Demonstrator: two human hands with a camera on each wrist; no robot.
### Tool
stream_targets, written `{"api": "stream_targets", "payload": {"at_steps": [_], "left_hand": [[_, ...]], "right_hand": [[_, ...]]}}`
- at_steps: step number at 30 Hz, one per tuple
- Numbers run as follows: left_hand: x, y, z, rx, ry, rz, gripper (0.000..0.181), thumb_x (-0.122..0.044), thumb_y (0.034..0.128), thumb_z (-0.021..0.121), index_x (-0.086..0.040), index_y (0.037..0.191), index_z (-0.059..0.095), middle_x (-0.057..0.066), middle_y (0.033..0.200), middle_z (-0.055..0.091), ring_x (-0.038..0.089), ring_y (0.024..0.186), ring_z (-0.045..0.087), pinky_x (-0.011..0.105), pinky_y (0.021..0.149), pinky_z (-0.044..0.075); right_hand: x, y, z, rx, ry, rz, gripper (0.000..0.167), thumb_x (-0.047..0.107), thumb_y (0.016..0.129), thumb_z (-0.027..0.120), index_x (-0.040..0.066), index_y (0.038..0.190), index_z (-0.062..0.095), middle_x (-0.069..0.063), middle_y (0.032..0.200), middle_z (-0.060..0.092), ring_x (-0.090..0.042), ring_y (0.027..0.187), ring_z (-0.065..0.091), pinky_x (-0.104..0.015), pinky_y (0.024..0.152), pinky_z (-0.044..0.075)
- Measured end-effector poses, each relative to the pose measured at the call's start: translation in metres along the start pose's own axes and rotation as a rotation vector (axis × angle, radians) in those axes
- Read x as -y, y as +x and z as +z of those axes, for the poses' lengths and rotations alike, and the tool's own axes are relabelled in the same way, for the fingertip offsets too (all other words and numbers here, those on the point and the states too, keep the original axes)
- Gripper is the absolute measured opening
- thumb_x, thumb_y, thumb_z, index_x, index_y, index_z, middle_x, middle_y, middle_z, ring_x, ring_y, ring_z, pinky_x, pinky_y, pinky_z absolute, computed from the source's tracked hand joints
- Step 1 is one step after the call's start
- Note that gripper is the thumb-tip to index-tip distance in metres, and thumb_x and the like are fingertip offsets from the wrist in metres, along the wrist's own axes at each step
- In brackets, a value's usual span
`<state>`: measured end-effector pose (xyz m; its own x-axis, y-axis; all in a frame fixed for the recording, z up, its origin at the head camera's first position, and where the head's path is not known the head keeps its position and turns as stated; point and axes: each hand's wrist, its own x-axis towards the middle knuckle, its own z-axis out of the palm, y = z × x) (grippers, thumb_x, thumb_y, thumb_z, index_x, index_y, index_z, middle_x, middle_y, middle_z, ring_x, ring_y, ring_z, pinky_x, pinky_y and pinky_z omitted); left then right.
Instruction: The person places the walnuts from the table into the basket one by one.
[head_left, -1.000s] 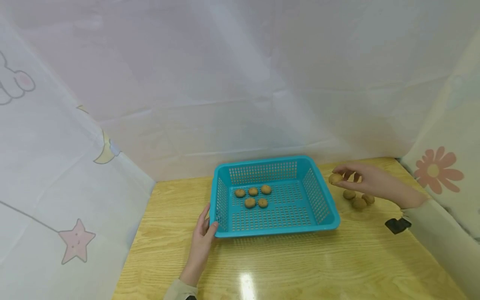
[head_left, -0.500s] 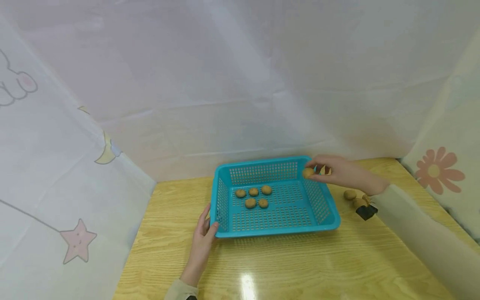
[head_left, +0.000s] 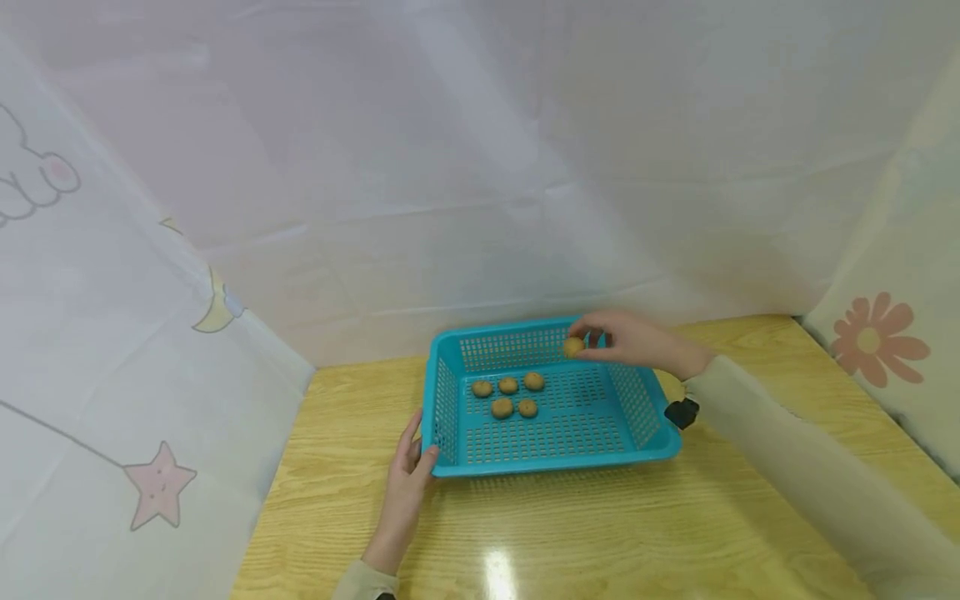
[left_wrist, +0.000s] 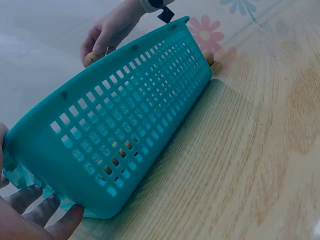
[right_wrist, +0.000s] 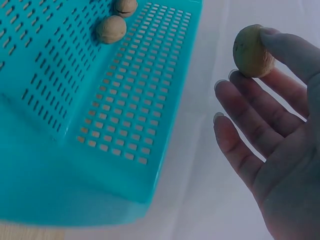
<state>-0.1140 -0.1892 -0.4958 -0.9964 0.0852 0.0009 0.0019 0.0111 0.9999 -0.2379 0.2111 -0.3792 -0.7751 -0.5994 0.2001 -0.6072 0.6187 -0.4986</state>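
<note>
Loading, apparently: right hand pinches walnut above basket near tabletop's back edge (left hand grips rim); lowering seems due.

Head looks down — wrist views, closer, apparently tilted, share the basket.

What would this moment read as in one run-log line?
left hand: grips blue basket at left end | right hand: pinches walnut, raised | inside basket: five walnuts | table: loose walnuts beside basket

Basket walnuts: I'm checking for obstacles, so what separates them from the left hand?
In the head view, the basket's side wall separates walnuts and left hand.
</note>
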Motion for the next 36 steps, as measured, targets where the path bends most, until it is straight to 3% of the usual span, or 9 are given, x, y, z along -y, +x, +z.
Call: {"api": "stream_targets", "payload": {"at_steps": [8, 16, 24, 31, 36], "left_hand": [[-0.001, 0.002, 0.000, 0.018, -0.022, 0.008, 0.069, -0.017, 0.1097, 0.054, -0.016, 0.168, 0.018, 0.027, 0.159, 0.041, 0.044, 0.139, 0.051, 0.041, 0.104, 0.054], [-0.001, 0.003, -0.001, 0.025, -0.007, 0.017, 0.069, -0.019, 0.1100, 0.054, -0.015, 0.168, 0.018, 0.027, 0.159, 0.042, 0.045, 0.137, 0.052, 0.041, 0.103, 0.055], [0.001, 0.004, -0.002, 0.025, -0.003, 0.032, 0.070, -0.023, 0.1097, 0.055, -0.015, 0.168, 0.018, 0.026, 0.157, 0.045, 0.045, 0.136, 0.053, 0.039, 0.100, 0.056], [0.002, 0.002, -0.002, 0.015, -0.005, 0.003, 0.068, -0.021, 0.1097, 0.055, -0.020, 0.168, 0.020, 0.023, 0.158, 0.045, 0.042, 0.137, 0.053, 0.042, 0.103, 0.055], [0.001, 0.001, -0.002, 0.011, -0.007, -0.003, 0.066, -0.020, 0.1099, 0.054, -0.022, 0.168, 0.021, 0.023, 0.159, 0.043, 0.043, 0.139, 0.051, 0.046, 0.105, 0.053]], "right_hand": [[-0.001, 0.019, 0.026, 0.095, 0.093, 0.004, 0.029, 0.022, 0.099, 0.075, 0.012, 0.126, 0.070, 0.003, 0.115, 0.072, -0.016, 0.092, 0.065, -0.035, 0.077, 0.055], [0.002, 0.037, 0.052, 0.124, 0.100, 0.024, 0.028, 0.022, 0.101, 0.071, 0.010, 0.126, 0.070, -0.002, 0.117, 0.072, -0.020, 0.100, 0.065, -0.047, 0.089, 0.056], [-0.004, 0.051, 0.083, 0.200, 0.067, 0.099, 0.028, 0.026, 0.100, 0.072, 0.012, 0.124, 0.069, 0.000, 0.112, 0.072, -0.017, 0.096, 0.066, -0.040, 0.085, 0.056], [-0.011, 0.058, 0.103, 0.299, 0.028, 0.086, 0.023, 0.028, 0.098, 0.075, 0.016, 0.117, 0.071, 0.004, 0.107, 0.071, -0.012, 0.096, 0.066, -0.036, 0.082, 0.056], [-0.011, 0.062, 0.107, 0.290, 0.000, 0.078, 0.023, 0.029, 0.098, 0.075, 0.015, 0.117, 0.072, 0.002, 0.108, 0.073, -0.015, 0.100, 0.068, -0.038, 0.085, 0.058]]}}
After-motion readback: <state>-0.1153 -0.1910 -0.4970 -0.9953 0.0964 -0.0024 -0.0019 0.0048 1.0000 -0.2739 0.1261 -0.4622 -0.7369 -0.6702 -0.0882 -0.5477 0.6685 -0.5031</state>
